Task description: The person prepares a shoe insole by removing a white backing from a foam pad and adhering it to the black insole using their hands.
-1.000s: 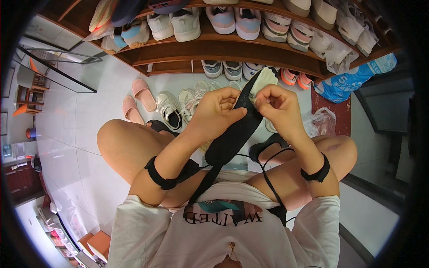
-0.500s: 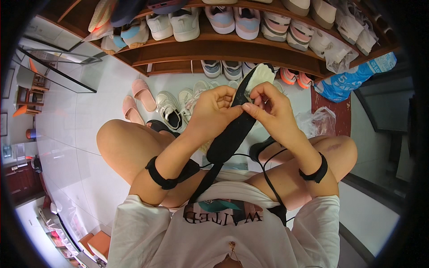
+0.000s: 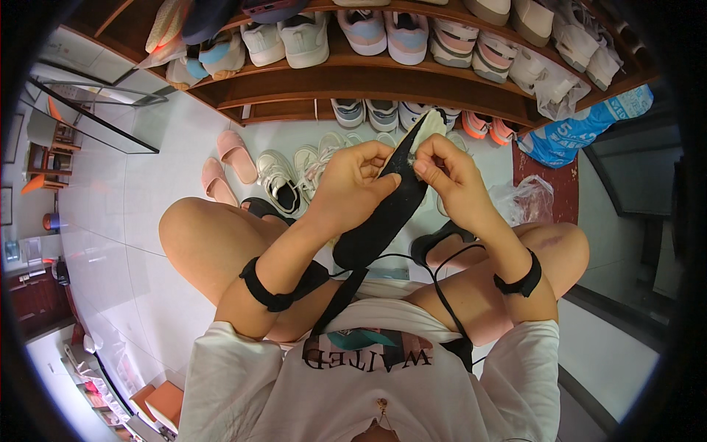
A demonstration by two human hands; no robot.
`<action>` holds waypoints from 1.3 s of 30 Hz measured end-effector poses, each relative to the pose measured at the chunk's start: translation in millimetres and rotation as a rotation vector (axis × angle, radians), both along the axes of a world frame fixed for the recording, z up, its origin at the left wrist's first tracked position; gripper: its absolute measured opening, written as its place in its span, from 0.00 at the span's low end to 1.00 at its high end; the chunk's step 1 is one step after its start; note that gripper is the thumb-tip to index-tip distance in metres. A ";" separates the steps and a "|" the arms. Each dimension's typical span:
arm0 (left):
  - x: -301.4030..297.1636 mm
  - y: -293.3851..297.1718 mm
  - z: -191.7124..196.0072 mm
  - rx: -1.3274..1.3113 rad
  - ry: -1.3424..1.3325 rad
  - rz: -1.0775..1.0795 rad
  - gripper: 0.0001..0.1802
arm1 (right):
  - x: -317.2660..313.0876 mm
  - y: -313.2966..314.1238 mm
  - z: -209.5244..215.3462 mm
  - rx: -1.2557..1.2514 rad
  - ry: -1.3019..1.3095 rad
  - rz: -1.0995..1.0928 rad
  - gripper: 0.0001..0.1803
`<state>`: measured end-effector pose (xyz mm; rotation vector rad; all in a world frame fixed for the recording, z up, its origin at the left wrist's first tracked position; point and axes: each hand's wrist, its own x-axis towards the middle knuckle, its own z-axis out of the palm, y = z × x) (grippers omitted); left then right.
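Note:
A long black insole [image 3: 381, 222] with a cream-white layer [image 3: 431, 131] at its far end is held up between my knees, slanting away to the right. My left hand [image 3: 355, 179] is closed on its left edge, thumb lying across the black face. Thumb and forefinger of my right hand [image 3: 451, 175] pinch at the right edge, where the black meets the cream part. A small greyish bit shows at those fingertips, too small to make out. Below the insole, white sneakers [image 3: 277, 184] stand on the floor, partly hidden by my left hand and arm.
A brown wooden shoe rack [image 3: 294, 82] full of shoes spans the far side. Pink slippers [image 3: 237, 157] lie at the left. A blue plastic bag [image 3: 567, 140] and a clear plastic bag [image 3: 526, 200] lie at the right. Thin black cords [image 3: 434, 276] hang near my lap.
The insole has turned slightly, so less of its cream layer shows. My right thumb has drawn apart from the left thumb, toward the right edge.

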<state>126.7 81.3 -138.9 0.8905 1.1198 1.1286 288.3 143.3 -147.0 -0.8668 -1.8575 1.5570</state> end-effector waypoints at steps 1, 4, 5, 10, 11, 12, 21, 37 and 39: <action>-0.7 0.0 -0.6 0.008 0.007 -0.005 0.11 | 0.3 0.1 -0.2 0.001 0.000 0.001 0.06; -2.1 0.1 5.4 -0.027 -0.013 -0.025 0.11 | 1.7 0.2 0.1 0.014 0.002 -0.007 0.06; -2.6 0.2 6.6 -0.027 -0.013 -0.024 0.11 | 1.9 0.1 3.2 -0.094 0.041 -0.006 0.06; -4.7 1.0 8.0 -0.047 -0.077 -0.036 0.10 | 3.9 1.6 4.9 -0.283 0.101 -0.003 0.06; -5.4 1.2 8.7 -0.046 -0.077 -0.035 0.10 | 4.1 1.6 4.7 -0.291 0.130 -0.008 0.06; -6.0 1.1 10.2 -0.055 -0.075 -0.041 0.10 | 4.3 1.6 4.7 -0.300 0.159 -0.014 0.06; -12.4 0.0 15.2 -0.084 -0.132 -0.073 0.10 | 8.0 6.0 9.8 -0.482 0.300 -0.029 0.06; -42.5 -2.2 23.9 -0.158 -0.212 -0.006 0.15 | 48.0 44.3 20.1 -0.286 0.281 -0.294 0.07; -31.9 -2.8 13.5 -0.113 -0.181 0.022 0.15 | 34.2 26.9 14.6 -0.238 0.184 -0.256 0.08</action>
